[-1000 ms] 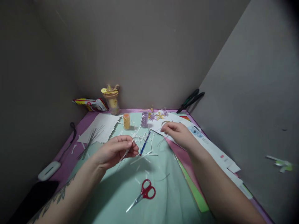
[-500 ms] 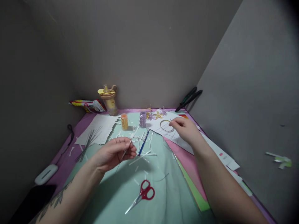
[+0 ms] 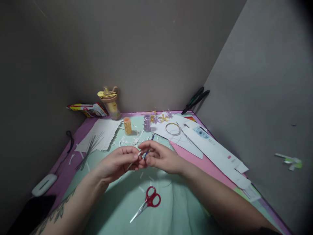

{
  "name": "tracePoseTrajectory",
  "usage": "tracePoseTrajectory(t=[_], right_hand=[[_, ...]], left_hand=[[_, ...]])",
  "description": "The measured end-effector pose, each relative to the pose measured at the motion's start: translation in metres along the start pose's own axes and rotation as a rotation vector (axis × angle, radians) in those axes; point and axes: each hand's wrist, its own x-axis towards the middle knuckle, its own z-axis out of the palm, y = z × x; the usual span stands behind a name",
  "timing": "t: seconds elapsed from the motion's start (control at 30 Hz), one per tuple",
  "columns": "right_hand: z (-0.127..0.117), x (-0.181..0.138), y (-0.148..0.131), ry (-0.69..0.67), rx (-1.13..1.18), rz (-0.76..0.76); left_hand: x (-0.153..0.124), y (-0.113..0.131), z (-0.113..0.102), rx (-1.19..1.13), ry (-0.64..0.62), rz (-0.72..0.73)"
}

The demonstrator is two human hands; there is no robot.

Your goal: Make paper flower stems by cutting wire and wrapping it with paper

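Note:
My left hand [image 3: 123,162] is closed in a pinch on a narrow white paper strip [image 3: 130,165]. A thin wire-like line trails below those fingers. Right beside its fingertips is my right hand [image 3: 160,157], its fingers curved and apart, with no object visible in its grasp. Whether the two hands touch is hard to make out. Partly hidden behind the right fingers lies a blue pen-like stick [image 3: 153,136]. Red-handled scissors [image 3: 149,201] rest on the green cloth [image 3: 122,205] below the hands, blades slightly apart.
White paper scraps [image 3: 124,141] lie behind the hands. Further back stand an orange jar [image 3: 127,126], a purple jar [image 3: 147,123] and a yellow-lidded cup [image 3: 111,104]. A wire ring [image 3: 173,129], folded stars [image 3: 163,117] and pliers [image 3: 195,99] are at right; grey wires [image 3: 89,151] at left.
My right hand has moved left and toward me, from beside the wire ring to my left hand. The left hand keeps its pinch. The view has shifted slightly.

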Motion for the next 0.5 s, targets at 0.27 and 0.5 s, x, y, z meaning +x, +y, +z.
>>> tracePoseTrajectory(t=[0.27,0.5], right_hand=[[0.001,0.001,-0.003,0.181,-0.159,0.112],[-0.002,-0.001,-0.010,0.351,-0.354,0.042]], left_hand=[[0.004,-0.004,0.001,0.074,0.020,-0.018],[0.002,0.001,0.004,0.292,0.121,0.090]])
